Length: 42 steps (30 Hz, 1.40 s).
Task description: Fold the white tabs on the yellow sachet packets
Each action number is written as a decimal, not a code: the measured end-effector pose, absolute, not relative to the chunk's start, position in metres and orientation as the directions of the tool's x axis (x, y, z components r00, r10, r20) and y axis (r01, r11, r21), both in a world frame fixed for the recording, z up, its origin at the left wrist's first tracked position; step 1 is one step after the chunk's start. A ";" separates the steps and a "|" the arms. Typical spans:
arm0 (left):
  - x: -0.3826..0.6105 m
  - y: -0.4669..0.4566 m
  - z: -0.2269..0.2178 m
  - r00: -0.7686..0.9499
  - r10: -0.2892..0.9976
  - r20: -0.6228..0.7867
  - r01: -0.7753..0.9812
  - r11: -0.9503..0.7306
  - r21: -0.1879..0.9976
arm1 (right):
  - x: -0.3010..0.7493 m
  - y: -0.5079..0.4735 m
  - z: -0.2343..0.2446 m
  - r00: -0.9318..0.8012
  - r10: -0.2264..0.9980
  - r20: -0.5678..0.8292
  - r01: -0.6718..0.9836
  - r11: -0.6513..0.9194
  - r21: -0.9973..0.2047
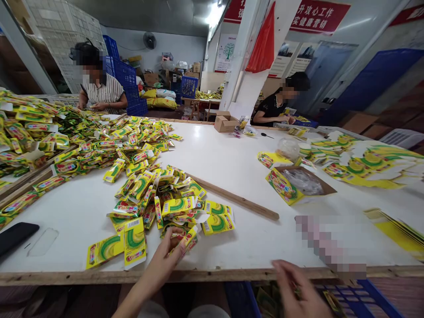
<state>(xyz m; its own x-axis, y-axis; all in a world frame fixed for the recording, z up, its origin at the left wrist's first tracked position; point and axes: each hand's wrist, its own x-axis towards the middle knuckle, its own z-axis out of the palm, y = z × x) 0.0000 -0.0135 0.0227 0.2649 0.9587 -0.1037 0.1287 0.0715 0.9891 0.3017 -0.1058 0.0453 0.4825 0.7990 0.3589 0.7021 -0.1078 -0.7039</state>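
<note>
My left hand [169, 254] is closed around a small yellow-and-green printed carton [189, 238] at the near edge of a loose heap of similar cartons [142, 185]. Two flat-lying cartons, one the yellow carton [135, 243], lie just left of that hand. My right hand [300, 291] is at the table's front edge, over a blue crate [361, 296] with cartons in it. Its fingers look stretched out and somewhat blurred, and I make out no carton gripped in them.
A wooden strip [238, 201] lies across the white table [218, 150]. A larger pile of cartons [29, 132] fills the left. An open display box [298, 183] holds clear plastic; flat printed card [371, 159] lies right. A dark phone [18, 237] is left. Two people sit opposite.
</note>
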 end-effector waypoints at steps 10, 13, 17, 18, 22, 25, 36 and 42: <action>0.005 -0.016 0.010 0.259 0.965 0.043 -0.061 -0.028 0.998 | 0.151 -0.033 0.003 0.253 0.947 0.199 0.097 0.179 -0.979; 0.004 -0.019 0.005 0.237 0.970 0.061 -0.031 -0.055 0.998 | 0.156 -0.030 0.008 0.231 0.939 0.255 0.174 0.218 -0.960; 0.001 -0.020 -0.001 0.271 0.962 0.042 0.003 -0.044 0.999 | 0.161 -0.029 0.007 0.156 0.950 0.269 0.252 0.225 -0.941; -0.001 -0.020 -0.002 0.289 0.957 0.038 0.022 -0.047 0.999 | 0.162 -0.029 0.006 0.134 0.956 0.261 0.262 0.219 -0.940; -0.008 -0.017 -0.004 0.326 0.945 0.025 0.091 -0.057 0.994 | 0.166 -0.027 0.006 0.065 0.962 0.267 0.262 0.241 -0.934; -0.012 -0.016 -0.004 0.318 0.948 0.030 0.107 -0.067 0.992 | 0.166 -0.023 0.011 0.025 0.952 0.305 0.247 0.290 -0.925; -0.007 -0.024 -0.018 0.169 0.963 0.211 0.144 -0.236 0.961 | 0.156 -0.020 0.003 0.101 0.953 0.287 0.188 0.265 -0.946; -0.008 -0.023 -0.006 0.165 0.950 0.266 0.155 -0.291 0.944 | 0.158 -0.020 0.003 0.020 0.947 0.321 0.254 0.306 -0.918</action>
<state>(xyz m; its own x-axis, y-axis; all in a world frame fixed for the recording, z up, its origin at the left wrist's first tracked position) -0.0084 -0.0230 -0.0059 0.1647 0.9498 0.2661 0.1553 -0.2914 0.9439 0.1585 -0.0201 0.0028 0.0201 0.9469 0.3210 0.2542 0.3057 -0.9176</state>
